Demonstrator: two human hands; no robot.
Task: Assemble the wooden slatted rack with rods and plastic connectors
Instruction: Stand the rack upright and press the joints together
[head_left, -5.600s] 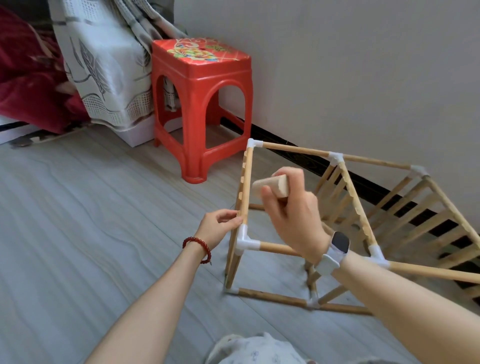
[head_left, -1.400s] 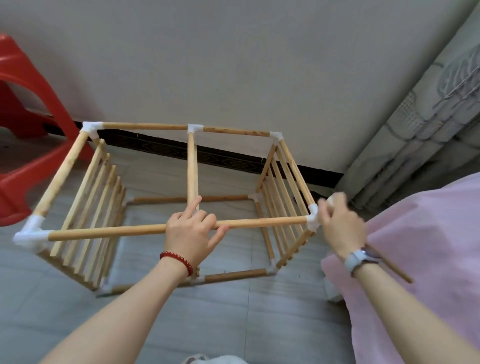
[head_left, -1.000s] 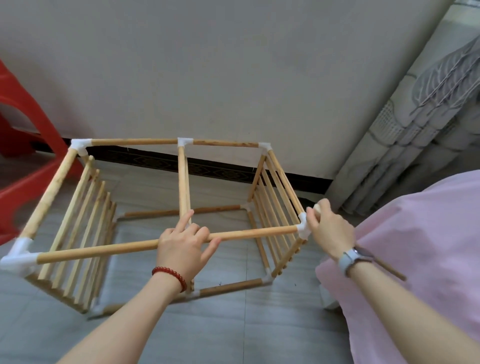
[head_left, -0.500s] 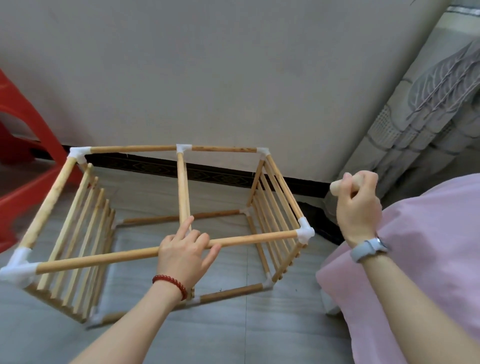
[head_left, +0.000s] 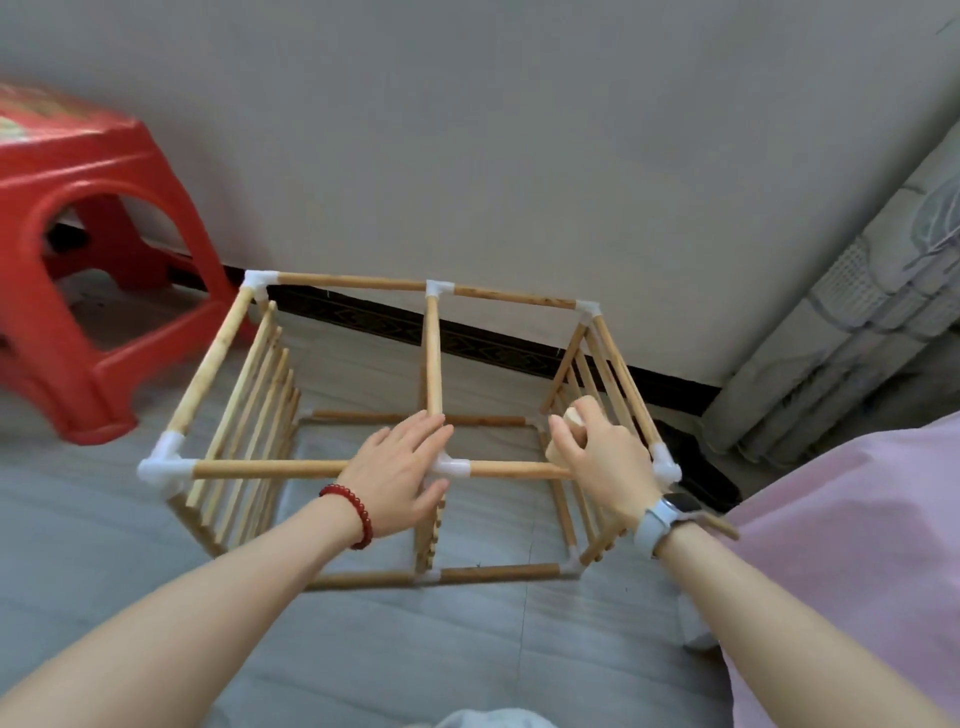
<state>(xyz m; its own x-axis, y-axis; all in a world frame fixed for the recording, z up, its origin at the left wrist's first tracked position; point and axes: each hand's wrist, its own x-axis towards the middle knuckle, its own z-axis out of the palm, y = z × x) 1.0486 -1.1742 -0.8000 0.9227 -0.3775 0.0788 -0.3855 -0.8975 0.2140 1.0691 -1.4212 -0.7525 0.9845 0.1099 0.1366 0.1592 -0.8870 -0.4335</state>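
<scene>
The wooden rack (head_left: 260, 467) stands on the floor as a box frame of rods joined by white plastic connectors (head_left: 161, 462), with slatted panels at its left and right ends. My left hand (head_left: 400, 462) rests flat, fingers straight, on the near top rod by the middle connector (head_left: 454, 466). My right hand (head_left: 602, 457) grips a short wooden block (head_left: 574, 418) and holds it over the near rod, a little left of the right corner connector (head_left: 665, 462).
A red plastic stool (head_left: 88, 260) stands at the left beside the rack. The wall with a dark skirting (head_left: 467, 338) runs just behind it. A curtain (head_left: 857, 322) hangs at the right, and pink fabric (head_left: 831, 545) covers the near right.
My right hand rose with the block beside the right corner, then came down and left over the near rod. The view swung left, bringing the stool back in. My left hand stayed on the rod.
</scene>
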